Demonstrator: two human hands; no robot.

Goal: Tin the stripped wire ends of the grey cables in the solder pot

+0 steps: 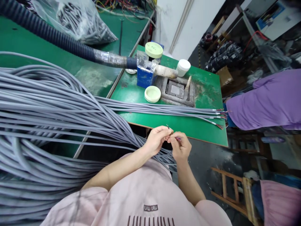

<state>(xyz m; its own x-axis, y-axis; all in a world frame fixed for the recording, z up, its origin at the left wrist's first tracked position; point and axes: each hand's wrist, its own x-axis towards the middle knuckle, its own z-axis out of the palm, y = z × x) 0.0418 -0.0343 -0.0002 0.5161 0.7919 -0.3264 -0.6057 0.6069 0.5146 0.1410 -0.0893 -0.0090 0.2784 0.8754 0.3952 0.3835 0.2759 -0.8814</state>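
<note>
In front of my chest, my left hand (158,139) and my right hand (181,147) meet with pinched fingers. Between them are thin coloured wires (178,138), some purple, and one dark tip pokes up above my left fingers. Where these wires join a cable is hidden by my hands. Long grey cables (131,135) run in a thick bundle from the left and hang below my hands. On the bench beyond, several grey cables (160,109) lie side by side, their stripped ends showing reddish wires (219,126) at the right edge.
A soldering pot (176,89) with a brush is set in the green bench (207,94). Around it are a blue box (144,75), a ribbed hose (70,47), a pale dish (152,94) and a white tub (183,67). A person in purple (265,100) is at the right.
</note>
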